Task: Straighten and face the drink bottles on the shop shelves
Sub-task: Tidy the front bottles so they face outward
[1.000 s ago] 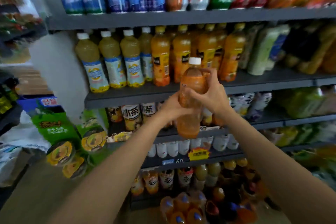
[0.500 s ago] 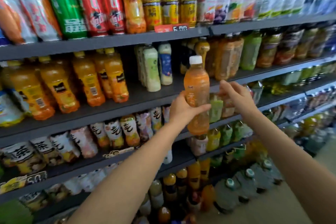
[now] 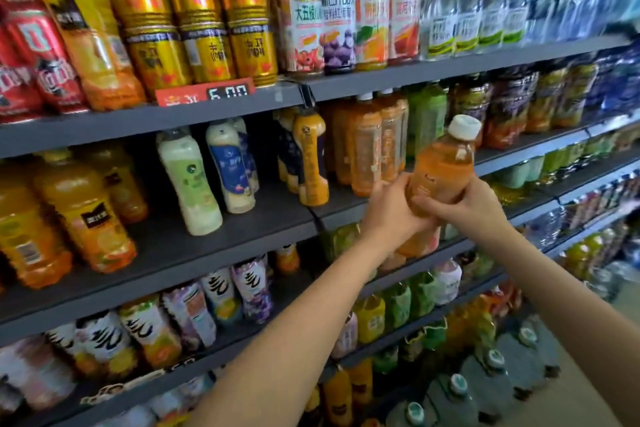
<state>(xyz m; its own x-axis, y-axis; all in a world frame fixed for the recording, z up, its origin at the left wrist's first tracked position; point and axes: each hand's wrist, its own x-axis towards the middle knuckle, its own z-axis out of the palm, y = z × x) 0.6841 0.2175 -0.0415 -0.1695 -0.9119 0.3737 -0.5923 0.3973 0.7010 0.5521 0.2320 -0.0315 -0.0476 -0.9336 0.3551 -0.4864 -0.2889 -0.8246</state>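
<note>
Both hands on one orange drink bottle [image 3: 440,170], white cap, tilted w/ its top leaning right, held in the air in front of the shelving, off any shelf. Left hand [image 3: 393,210] grip is closed round the lower left of the body; right hand [image 3: 465,199] grip wraps the lower right, fingers [image 3: 427,201] curled across the front just below the label. Bottle base is hidden behind the hands. Just beyond the grip, up and left, stands a row of matching orange bottles [image 3: 367,146] on the middle shelf [image 3: 242,229], prob. where this one belongs; green bottles [image 3: 427,114] sit behind the held cap. Further left of the grip: two pale milky bottles [image 3: 194,180], then big orange juice bottles [image 3: 86,215]. Above the grip, the top shelf carries gold cans [image 3: 194,21] and fruit-label juice bottles [image 3: 337,17], w/ a red price tag [image 3: 207,94] on the shelf edge. Risks, as I judge them: going in tilted, the base could clip the front orange bottles and knock them over; the label side can't be read from here, so it may end up facing backwards; cap could catch the shelf above if lifted too high.
</note>
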